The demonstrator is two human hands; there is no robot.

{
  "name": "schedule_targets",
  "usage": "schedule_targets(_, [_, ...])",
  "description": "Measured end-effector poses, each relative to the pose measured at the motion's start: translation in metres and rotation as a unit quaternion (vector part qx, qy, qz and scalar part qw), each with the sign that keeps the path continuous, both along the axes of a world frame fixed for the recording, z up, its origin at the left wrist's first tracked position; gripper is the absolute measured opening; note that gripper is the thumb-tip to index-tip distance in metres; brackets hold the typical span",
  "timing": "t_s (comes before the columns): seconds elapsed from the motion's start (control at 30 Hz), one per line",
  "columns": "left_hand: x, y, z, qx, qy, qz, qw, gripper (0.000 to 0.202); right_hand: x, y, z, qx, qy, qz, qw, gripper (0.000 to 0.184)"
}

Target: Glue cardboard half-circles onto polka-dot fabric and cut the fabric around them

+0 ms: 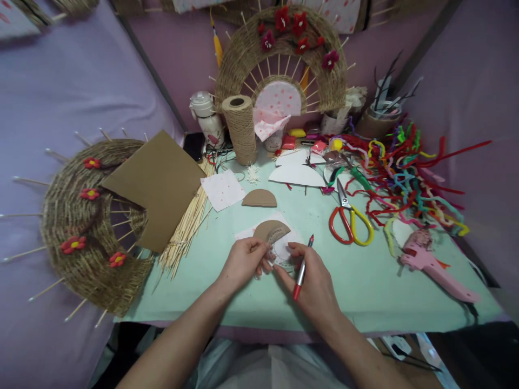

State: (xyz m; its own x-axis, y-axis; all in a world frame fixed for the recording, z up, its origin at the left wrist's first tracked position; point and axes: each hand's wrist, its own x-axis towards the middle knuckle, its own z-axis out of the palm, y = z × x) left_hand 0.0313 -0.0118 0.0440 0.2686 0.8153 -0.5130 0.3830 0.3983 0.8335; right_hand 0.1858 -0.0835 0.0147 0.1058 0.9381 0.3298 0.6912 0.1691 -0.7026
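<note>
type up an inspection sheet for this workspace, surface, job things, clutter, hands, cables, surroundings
Surface: table with pale green cover.
Job's things: brown half-disc and clear marked piece, between and just beyond the hands.
Clutter: pipe cleaners heaped right; scissors and pink glue gun lying loose; twine spool upright.
Hands: left hand, fingertips at the clear piece, grip unclear; right hand holds red-and-silver pen.
Cables: dark cord below the table edge, lower right.
Surroundings: lilac cloth at left; flowered woven arches at back and left.
</note>
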Motion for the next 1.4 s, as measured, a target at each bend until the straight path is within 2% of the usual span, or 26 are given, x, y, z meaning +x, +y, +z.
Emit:
schedule_targets(0.17, [-0.006,0.007,0.001,0.043,0.044,-0.023,0.998,0.03,-0.001,-0.007,0.003,-0.021,0.004,0.009,1.0,0.032])
schedule_targets(0.33, [-0.009,0.015,0.002,0.127,0.102,-0.041,0.986,0.025,0.003,-0.007,0.001,-0.013,-0.002,0.006,1.0,0.028])
schedule_targets(0.47, [-0.008,0.018,0.002,0.165,0.138,-0.047,0.975,0.024,0.008,-0.005,-0.003,0.002,0.0,0.01,1.0,0.021])
schedule_targets(0.63, [-0.005,0.016,0.002,0.166,0.143,-0.046,0.975,0.027,0.007,-0.002,0.0,0.013,0.007,0.014,1.0,0.018])
schedule_targets(0.8, [-0.003,0.012,0.006,0.14,0.122,-0.035,0.982,0.026,0.002,-0.001,0.002,0.031,0.014,0.045,0.998,0.014])
schedule_targets(0.93, [-0.003,0.011,0.005,0.091,0.089,-0.015,0.992,0.025,0.0,-0.001,0.002,0.04,0.004,0.073,0.996,0.018])
schedule_targets(1.1, [-0.004,0.013,0.002,0.115,0.117,-0.014,0.986,0.024,0.0,0.001,-0.001,0.042,-0.016,0.111,0.993,0.024])
schedule_targets(1.2, [-0.003,0.014,0.003,0.166,0.164,-0.017,0.972,0.02,-0.001,0.002,-0.004,0.024,-0.03,0.135,0.99,0.022])
schedule_targets(1.3, [-0.001,0.014,0.004,0.235,0.238,-0.045,0.941,0.018,-0.003,0.003,-0.006,0.013,-0.037,0.139,0.989,0.02])
schedule_targets(1.4, [0.001,0.015,0.003,0.263,0.277,-0.067,0.922,0.021,-0.004,0.005,-0.006,0.014,-0.049,0.139,0.989,0.018])
